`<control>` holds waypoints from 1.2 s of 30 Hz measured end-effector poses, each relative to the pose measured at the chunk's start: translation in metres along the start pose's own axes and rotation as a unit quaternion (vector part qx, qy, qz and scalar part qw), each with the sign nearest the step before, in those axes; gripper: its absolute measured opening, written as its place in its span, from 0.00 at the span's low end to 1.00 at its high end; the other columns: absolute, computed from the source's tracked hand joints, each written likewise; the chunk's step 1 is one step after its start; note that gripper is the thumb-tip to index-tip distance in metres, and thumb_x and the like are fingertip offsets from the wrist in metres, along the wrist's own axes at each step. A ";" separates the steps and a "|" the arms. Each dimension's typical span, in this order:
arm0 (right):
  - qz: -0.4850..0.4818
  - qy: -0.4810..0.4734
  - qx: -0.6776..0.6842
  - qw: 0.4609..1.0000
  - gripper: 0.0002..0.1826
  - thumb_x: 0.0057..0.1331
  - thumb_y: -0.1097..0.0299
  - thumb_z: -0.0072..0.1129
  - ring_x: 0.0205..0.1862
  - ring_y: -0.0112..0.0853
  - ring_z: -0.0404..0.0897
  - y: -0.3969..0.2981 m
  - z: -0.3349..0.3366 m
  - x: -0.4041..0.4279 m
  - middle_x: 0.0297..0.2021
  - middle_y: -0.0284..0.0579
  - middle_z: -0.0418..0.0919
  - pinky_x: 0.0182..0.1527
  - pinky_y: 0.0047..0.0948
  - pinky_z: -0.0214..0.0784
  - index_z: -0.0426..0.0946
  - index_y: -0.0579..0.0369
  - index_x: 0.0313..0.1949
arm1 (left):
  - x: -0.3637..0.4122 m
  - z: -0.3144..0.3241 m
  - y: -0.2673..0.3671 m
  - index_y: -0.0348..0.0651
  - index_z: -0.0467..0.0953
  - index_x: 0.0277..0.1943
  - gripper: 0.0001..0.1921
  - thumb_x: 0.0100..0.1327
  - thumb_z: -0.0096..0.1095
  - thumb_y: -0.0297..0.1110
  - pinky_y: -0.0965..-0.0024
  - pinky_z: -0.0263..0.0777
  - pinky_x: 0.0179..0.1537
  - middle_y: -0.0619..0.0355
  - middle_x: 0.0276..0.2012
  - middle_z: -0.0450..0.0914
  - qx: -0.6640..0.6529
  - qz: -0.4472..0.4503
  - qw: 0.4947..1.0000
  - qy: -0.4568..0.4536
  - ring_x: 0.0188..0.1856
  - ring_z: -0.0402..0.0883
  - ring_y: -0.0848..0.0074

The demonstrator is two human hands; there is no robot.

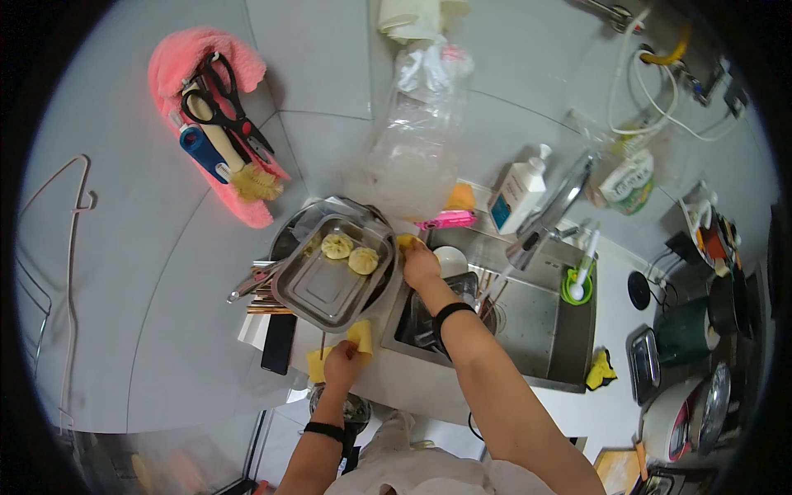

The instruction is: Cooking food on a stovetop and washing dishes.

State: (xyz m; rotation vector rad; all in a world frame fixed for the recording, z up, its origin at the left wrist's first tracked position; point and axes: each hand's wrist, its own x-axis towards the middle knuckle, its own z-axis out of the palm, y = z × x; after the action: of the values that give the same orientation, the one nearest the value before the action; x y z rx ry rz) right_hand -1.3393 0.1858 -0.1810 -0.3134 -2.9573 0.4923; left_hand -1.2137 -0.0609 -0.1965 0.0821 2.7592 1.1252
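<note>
A rectangular metal tray (318,291) holds two steamed buns (350,253) and rests over a larger round pan (286,238). Below its near end, my left hand (344,366) grips a yellow cloth (317,366), part of which sticks up beside the tray's rim. Between the tray and the sink, my right hand (423,266) has its fingers on a yellow cloth (407,240), mostly covered by the hand. Whether either cloth touches the tray cannot be told.
Water runs from the faucet (538,226) into the steel sink (526,322), which holds a white bowl (451,261), a dark container (461,288) and chopsticks. Left of the tray lie a phone (279,343) and more chopsticks (263,297). A white pump bottle (517,197) stands behind the sink.
</note>
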 end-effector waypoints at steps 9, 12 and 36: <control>-0.172 -0.042 -0.164 0.970 0.21 0.56 0.67 0.45 0.50 0.46 0.69 -0.040 0.057 -0.084 0.47 0.55 0.72 0.59 0.42 0.53 0.72 0.63 0.48 | 0.009 0.012 -0.025 0.36 0.74 0.33 0.09 0.51 0.56 0.32 0.65 0.70 0.31 0.50 0.25 0.77 -0.160 -0.063 0.983 0.064 0.28 0.77 0.62; -0.258 -0.003 -0.101 0.961 0.21 0.53 0.68 0.48 0.49 0.47 0.70 -0.051 0.024 -0.145 0.48 0.57 0.72 0.57 0.41 0.58 0.72 0.64 0.46 | 0.010 0.004 0.003 0.36 0.73 0.32 0.08 0.50 0.56 0.32 0.63 0.69 0.30 0.50 0.25 0.77 -0.089 0.006 0.994 0.058 0.28 0.76 0.60; 0.224 -0.014 0.275 0.935 0.18 0.53 0.56 0.58 0.25 0.40 0.77 0.157 -0.121 -0.093 0.21 0.53 0.77 0.32 0.35 0.67 0.79 0.61 0.29 | 0.083 0.165 0.267 0.41 0.69 0.51 0.15 0.66 0.44 0.40 0.63 0.73 0.37 0.57 0.39 0.76 -0.418 -0.218 0.817 -0.333 0.36 0.77 0.69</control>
State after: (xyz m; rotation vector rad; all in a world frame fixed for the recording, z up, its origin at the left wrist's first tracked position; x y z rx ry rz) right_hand -1.2016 0.3475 -0.1284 -0.9089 -2.6029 1.3420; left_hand -1.2707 0.2528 -0.1364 -0.2139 1.4131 1.6359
